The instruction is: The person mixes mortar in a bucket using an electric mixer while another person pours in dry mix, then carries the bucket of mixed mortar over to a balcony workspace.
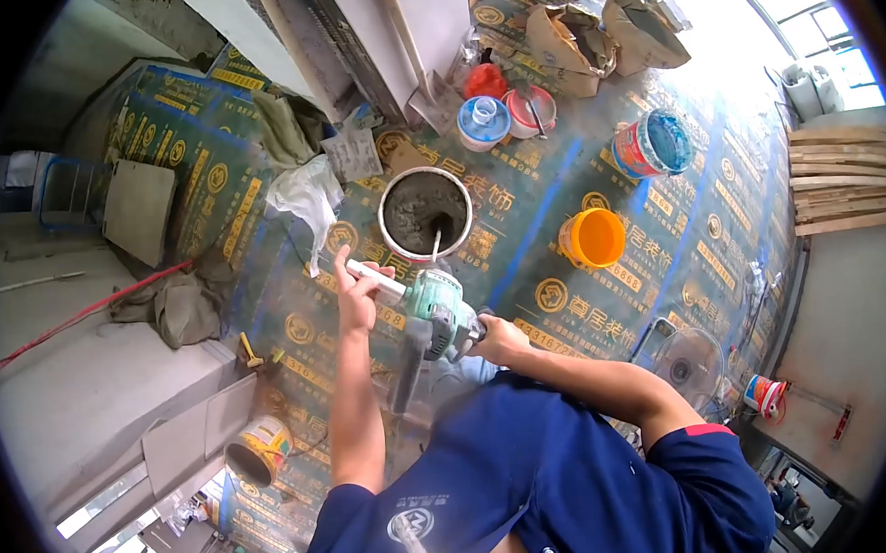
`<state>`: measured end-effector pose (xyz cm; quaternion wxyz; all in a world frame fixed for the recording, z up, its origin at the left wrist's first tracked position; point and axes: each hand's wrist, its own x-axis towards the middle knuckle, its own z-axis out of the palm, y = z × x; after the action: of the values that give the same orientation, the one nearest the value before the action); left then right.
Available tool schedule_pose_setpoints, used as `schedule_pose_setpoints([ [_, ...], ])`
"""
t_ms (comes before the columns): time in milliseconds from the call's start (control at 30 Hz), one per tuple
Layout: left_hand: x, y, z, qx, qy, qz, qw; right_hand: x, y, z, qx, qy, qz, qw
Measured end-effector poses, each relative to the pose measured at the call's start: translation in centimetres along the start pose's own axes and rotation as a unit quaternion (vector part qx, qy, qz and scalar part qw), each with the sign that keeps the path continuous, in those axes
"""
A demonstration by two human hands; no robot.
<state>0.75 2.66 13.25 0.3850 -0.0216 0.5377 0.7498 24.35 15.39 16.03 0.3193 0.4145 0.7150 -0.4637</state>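
Note:
A green hand-held power mixer (pixel 437 312) is held between my two hands, in front of my body. My left hand (pixel 358 293) is closed round its white side handle (pixel 378 280), one finger sticking up. At the back, my right hand (pixel 501 341) wraps round the dark rear grip. The mixer's shaft (pixel 436 245) runs down into a white bucket (pixel 385 234) of grey wet mortar (pixel 421 210). A hollow shows in the mortar around the shaft; the paddle is hidden below the surface.
Beyond the bucket stand a blue-lidded pail (pixel 483 124) and a pink-topped pail (pixel 532 112). To the right are a yellow bucket (pixel 593 239) and a blue-stained bucket (pixel 653 143). A plastic sheet (pixel 307 197) lies left, paper sacks (pixel 576 44) at the back, a fan (pixel 680 368) right.

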Motion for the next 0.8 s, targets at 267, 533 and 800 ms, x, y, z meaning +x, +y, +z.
schedule_pose_setpoints([
  [267, 5.0, 1.6, -1.2, 0.012, 0.104, -0.034, 0.994, 1.4, -4.8, -4.3, -0.009, -0.035, -0.025, 0.999],
  [533, 9.3, 6.1, 1.1, 0.081, 0.106, -0.061, 0.989, 2.7, -8.4, -6.1, 0.039, -0.041, 0.003, 0.998],
  [800, 12.6, 7.4, 4.1, 0.138, 0.05, -0.069, 0.987, 3.6, -8.8, -7.2, 0.078, -0.019, 0.029, 0.996],
])
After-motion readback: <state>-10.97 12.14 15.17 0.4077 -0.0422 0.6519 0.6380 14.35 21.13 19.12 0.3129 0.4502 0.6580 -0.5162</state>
